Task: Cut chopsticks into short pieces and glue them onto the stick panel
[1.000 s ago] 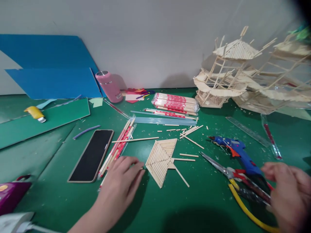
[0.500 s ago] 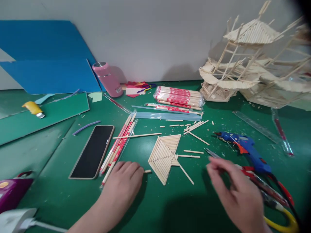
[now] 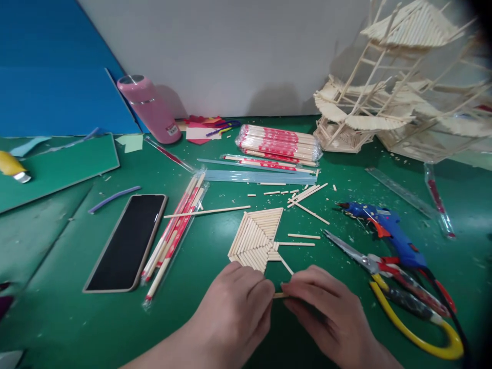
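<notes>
Short pale wooden stick (image 3: 279,295) between fingertips

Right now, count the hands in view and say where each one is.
2. The left hand and the right hand meet low in the middle of the green mat, pinching a short wooden stick between them, just below the fan-shaped stick panel.

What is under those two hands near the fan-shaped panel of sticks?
A short wooden stick shows between the left hand and right hand, just below the stick panel. The stick's ends and the green mat beneath the hands are covered.
</notes>
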Available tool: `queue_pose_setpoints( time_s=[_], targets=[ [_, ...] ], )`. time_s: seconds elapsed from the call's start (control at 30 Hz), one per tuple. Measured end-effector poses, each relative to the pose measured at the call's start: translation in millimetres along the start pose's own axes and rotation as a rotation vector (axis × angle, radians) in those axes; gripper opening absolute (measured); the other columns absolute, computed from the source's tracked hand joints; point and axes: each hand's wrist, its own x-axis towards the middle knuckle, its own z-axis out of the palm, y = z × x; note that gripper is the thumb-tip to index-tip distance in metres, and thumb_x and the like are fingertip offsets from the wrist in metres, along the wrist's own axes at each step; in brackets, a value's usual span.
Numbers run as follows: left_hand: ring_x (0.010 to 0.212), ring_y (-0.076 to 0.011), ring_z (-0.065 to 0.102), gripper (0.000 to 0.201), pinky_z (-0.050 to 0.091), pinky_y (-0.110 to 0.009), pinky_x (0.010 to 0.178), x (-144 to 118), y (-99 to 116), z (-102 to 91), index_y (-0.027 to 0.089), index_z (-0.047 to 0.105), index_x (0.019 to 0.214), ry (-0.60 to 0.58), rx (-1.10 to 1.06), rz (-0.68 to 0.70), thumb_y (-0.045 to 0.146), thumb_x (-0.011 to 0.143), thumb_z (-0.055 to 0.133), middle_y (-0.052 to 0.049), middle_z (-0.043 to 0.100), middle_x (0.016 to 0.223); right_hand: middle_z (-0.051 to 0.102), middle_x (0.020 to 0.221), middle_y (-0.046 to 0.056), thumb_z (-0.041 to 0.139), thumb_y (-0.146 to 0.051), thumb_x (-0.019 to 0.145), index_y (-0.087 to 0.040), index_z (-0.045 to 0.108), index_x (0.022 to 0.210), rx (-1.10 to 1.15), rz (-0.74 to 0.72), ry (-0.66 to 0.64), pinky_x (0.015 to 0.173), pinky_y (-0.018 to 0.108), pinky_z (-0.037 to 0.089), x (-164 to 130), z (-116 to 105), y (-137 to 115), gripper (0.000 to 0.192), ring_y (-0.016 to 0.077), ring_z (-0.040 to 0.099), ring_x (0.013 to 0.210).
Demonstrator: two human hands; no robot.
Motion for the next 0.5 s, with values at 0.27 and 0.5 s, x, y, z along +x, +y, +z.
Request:
queue_pose_setpoints(
  time_s=[0.27,0.5],
  targets=[
    [0.058,-0.0130,0.046,0.018,0.037,-0.027,0.057,8.6,-11.0,-0.1,0.016,0.056,0.075,-0.001,0.017,-0.010,0.014,0.084,0.040,-0.001,0.055,0.064,0.062,0.082,0.003,0.052,-0.015,0.082,-0.022,0.058,0.091,-0.115,0.065,-0.032,0.062,0.028,0.047,4.7,-4.4,10.6,0.014,0.0138,0.057,0.072],
    [0.072,-0.0168,0.049,0.016,0.036,-0.032,0.064,2.5,-32.8,10.7,0.016,0.056,0.091,0.160,0.071,-0.033,0.011,0.083,0.043,-0.005,0.060,0.080,0.061,0.081,0.003,0.050,-0.018,0.084,-0.022,0.058,0.088,-0.145,0.173,-0.065,0.063,0.028,0.046,10.5,-4.0,21.3,0.009,0.0143,0.056,0.074]
  ],
)
